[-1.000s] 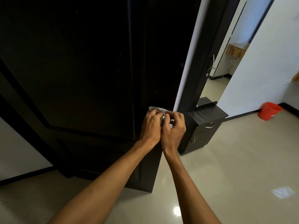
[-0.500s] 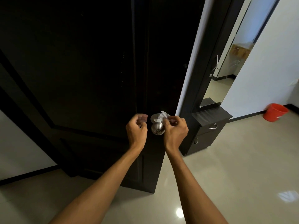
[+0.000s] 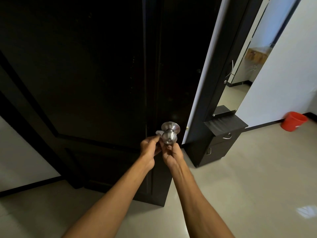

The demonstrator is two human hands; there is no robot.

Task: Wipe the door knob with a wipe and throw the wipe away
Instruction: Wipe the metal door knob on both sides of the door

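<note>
The door knob [image 3: 169, 136], brushed steel, stands fully exposed on the edge of the dark door [image 3: 85, 74]; one second ago both hands covered it. The wipe [image 3: 158, 132] now shows only as a small white scrap at the knob's left side, just behind the neck, where half a second ago it sat bunched above the knob at the right hand. The left hand [image 3: 149, 148] is closed, its fingertips pinching the wipe; it has moved in from its earlier position apart from the knob. The right hand [image 3: 171, 154] has dropped beneath the knob, fingers curled upward and touching its underside. Whether the right hand also grips part of the wipe cannot be told, as the fingers overlap. A black drawer unit [image 3: 221, 140] stands right of the door. An orange bucket [image 3: 293, 121] sits on the floor by the wall.
</note>
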